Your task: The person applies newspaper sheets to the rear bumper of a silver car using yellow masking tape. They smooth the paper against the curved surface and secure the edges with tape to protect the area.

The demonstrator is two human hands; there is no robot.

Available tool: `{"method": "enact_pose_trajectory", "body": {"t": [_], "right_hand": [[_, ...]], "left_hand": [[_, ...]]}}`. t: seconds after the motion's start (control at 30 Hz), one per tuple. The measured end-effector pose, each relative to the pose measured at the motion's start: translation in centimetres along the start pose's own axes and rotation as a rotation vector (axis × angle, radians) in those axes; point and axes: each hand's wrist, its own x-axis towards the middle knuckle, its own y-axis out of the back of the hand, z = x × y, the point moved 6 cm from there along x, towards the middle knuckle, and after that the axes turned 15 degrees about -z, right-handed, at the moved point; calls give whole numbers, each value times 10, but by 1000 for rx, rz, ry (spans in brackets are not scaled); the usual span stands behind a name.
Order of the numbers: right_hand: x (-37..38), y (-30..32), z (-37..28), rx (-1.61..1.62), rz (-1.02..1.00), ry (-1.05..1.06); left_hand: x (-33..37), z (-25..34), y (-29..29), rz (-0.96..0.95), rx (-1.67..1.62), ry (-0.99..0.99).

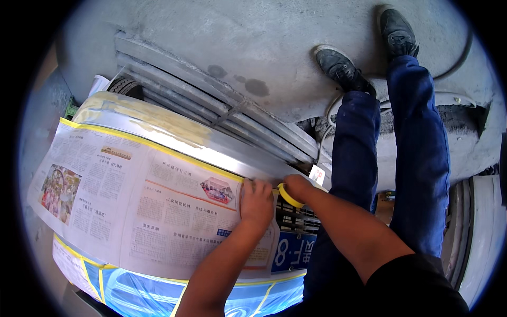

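Observation:
A sheet of printed newspaper [179, 211] covers much of the silver car bumper [158, 127] in front of me. Yellow masking tape [153, 145] runs along the paper's upper edge. My left hand [256, 203] lies on the right end of the sheet, its fingertips at the taped edge. Just to its right, my right hand [297, 188] is closed on a roll of yellow masking tape [288, 196], close against the bumper. The roll partly hides behind the hand. Below it show a dark slatted grille [296, 217] and a blue plate [291, 252].
Blue film [140, 290] with yellow tape strips covers the part below the newspaper. Beyond the bumper, a metal floor grate [200, 95] crosses the concrete floor [253, 31]. A grey hose [457, 99] passes my legs, and a tyre [127, 87] stands at the far left.

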Motion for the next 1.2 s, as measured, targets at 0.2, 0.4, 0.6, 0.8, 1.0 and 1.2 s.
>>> {"method": "enact_pose_trajectory", "body": {"t": [0.2, 0.4, 0.6, 0.8, 1.0, 1.2], "right_hand": [[25, 6, 42, 134, 122, 38], [23, 15, 39, 477, 112, 59], [8, 35, 35, 675, 149, 54], [9, 57, 24, 505, 265, 88], [-3, 80, 12, 657, 336, 104], [-43, 102, -12, 868, 314, 87]], "left_hand": [[4, 9, -2, 0, -3, -15], [11, 22, -10, -27, -12, -39], [20, 40, -17, 40, -81, -29], [4, 1, 16, -101, -96, 24], [-61, -124, 65, -122, -44, 210], [-89, -154, 57, 46, 61, 389]]}}
